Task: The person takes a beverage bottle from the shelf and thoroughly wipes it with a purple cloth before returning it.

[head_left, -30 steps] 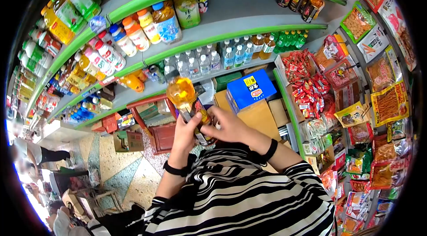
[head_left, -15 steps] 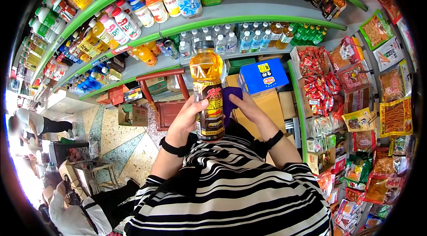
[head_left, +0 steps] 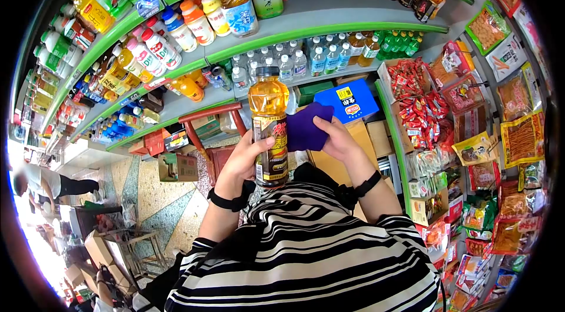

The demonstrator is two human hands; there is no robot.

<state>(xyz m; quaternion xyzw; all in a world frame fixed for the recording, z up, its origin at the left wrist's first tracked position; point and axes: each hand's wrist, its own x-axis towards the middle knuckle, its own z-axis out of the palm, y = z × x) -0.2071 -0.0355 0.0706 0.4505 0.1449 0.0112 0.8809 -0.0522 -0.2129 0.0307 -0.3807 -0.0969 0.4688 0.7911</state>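
My left hand (head_left: 246, 158) is wrapped round the lower part of a drink bottle (head_left: 269, 135), held upright in front of my body. The bottle has a dark cap, amber liquid and a dark label with red and yellow lettering. In my right hand (head_left: 341, 140) is a purple cloth (head_left: 307, 128), pinched with the thumb on top. The cloth's left edge lies right at the bottle's side, and part of it passes out of sight behind the bottle.
Ahead, green-edged shelves (head_left: 329, 30) carry rows of bottles. A red wooden chair (head_left: 215, 113) and a blue box (head_left: 347, 102) on cardboard stand beyond my hands. Packaged snacks (head_left: 521, 144) hang at the right. A person (head_left: 47, 182) is at the far left.
The bottle has turned a little about its upright axis and sits slightly lower and left. My right hand has moved right, away from it, so more of the purple cloth shows spread out.
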